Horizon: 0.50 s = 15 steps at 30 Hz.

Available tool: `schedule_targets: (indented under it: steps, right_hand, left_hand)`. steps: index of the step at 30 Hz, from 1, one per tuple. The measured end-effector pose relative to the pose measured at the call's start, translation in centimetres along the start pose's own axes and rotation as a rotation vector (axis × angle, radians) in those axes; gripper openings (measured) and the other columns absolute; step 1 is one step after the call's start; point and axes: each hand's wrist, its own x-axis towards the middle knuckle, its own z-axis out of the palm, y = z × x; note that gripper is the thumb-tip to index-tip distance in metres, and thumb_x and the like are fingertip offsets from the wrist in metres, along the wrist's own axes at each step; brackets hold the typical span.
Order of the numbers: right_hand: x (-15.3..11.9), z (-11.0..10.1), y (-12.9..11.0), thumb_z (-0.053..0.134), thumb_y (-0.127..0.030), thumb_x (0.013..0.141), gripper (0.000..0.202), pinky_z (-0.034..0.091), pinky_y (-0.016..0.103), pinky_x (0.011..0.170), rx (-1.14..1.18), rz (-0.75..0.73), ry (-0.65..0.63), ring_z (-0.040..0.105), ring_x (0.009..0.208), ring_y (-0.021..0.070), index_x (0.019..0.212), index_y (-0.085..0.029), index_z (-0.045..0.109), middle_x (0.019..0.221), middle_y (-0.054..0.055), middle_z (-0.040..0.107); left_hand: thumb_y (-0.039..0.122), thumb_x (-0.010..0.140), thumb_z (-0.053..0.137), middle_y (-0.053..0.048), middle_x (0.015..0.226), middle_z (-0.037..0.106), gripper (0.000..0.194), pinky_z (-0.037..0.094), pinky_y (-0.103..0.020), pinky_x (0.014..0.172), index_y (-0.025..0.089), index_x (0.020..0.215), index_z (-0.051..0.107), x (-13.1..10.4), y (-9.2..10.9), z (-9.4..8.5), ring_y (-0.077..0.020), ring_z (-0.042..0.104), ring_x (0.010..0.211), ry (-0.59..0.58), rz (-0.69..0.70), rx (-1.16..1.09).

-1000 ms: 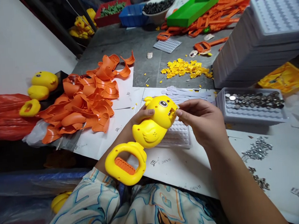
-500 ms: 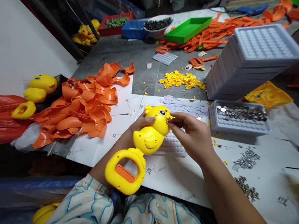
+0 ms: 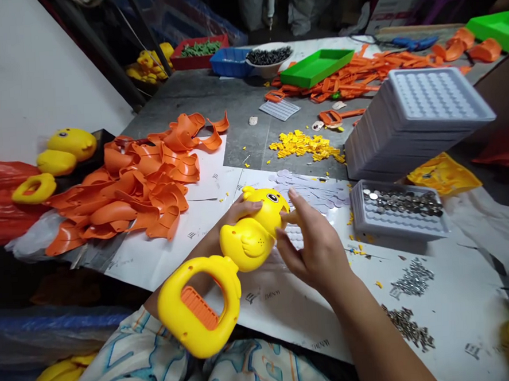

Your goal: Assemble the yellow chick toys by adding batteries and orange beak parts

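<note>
My left hand (image 3: 239, 207) is wrapped round the head and back of a yellow toy duck (image 3: 245, 244). The thumb lies on the head; most of the other fingers are hidden behind the toy. The duck has a printed eye, a moulded wing with small holes, and a looped handle with an orange ribbed insert pointing down toward my lap. My right hand (image 3: 311, 241) is at the beak, thumb and index finger spread apart, another fingertip close against the beak. I see nothing held in it. Under the hands lies a pale dimpled tray, partly covered.
Orange curved plastic parts (image 3: 137, 186) are heaped at the left, beside another yellow duck (image 3: 68, 145). Small yellow pieces (image 3: 306, 146) lie ahead. At the right stand stacked white trays (image 3: 406, 129) and a tray of metal discs (image 3: 401, 227), near piles of screws (image 3: 413, 277).
The right thumb and index finger, pinched at the beak before, are now spread apart. The duck has shifted slightly down and left in view, and the camera has tilted a little.
</note>
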Motion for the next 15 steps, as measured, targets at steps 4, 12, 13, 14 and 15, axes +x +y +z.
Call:
schedule_targets:
  steps: [4,12,13,14,15]
  right_hand:
    - [0.1,0.0,-0.1,0.054,-0.034,0.098,0.068,0.05,0.034,0.068,-0.002,-0.008,-0.005,0.06,0.078,0.0199,0.157,-0.018,0.024,0.092,0.008,0.063]
    - [-0.1,0.8,-0.1,0.057,-0.027,0.098,0.049,0.046,0.034,0.076,0.008,-0.085,0.031,0.053,0.084,0.0194,0.142,-0.014,0.039,0.094,0.008,0.062]
    - [-0.2,0.9,-0.1,0.057,-0.028,0.098,0.051,0.046,0.035,0.079,0.007,-0.055,0.037,0.053,0.088,0.0203,0.143,-0.014,0.038,0.098,0.008,0.063]
    - [-0.2,1.0,-0.1,0.057,-0.029,0.098,0.052,0.046,0.037,0.083,0.016,-0.018,0.04,0.053,0.092,0.021,0.144,-0.015,0.037,0.102,0.008,0.064]
    - [-0.2,1.0,0.0,0.058,-0.03,0.097,0.054,0.046,0.038,0.087,0.031,0.017,0.037,0.053,0.096,0.0215,0.144,-0.016,0.037,0.107,0.009,0.065]
  left_hand:
    - [0.039,0.071,0.076,-0.006,0.082,0.072,0.039,0.052,-0.025,0.058,0.016,0.101,0.067,-0.1,-0.2,0.0,-0.0181,0.065,0.064,-0.03,0.027,-0.024]
    - [0.046,0.074,0.07,-0.009,0.088,0.074,0.044,0.055,-0.024,0.062,0.013,0.103,0.069,0.2,-0.3,-0.9,-0.0181,0.067,0.07,-0.118,-0.026,-0.06]
    - [0.051,0.073,0.07,-0.009,0.089,0.074,0.048,0.054,-0.024,0.06,0.013,0.103,0.069,0.4,-0.3,-1.1,-0.0177,0.066,0.068,-0.127,-0.025,-0.066]
    - [0.055,0.072,0.069,-0.01,0.088,0.074,0.052,0.053,-0.024,0.057,0.013,0.103,0.069,0.5,-0.2,-1.2,-0.0177,0.066,0.066,-0.137,-0.027,-0.07]
    - [0.059,0.071,0.068,-0.01,0.088,0.073,0.055,0.052,-0.025,0.056,0.014,0.103,0.069,0.7,-0.2,-1.2,-0.0183,0.065,0.065,-0.14,-0.026,-0.069]
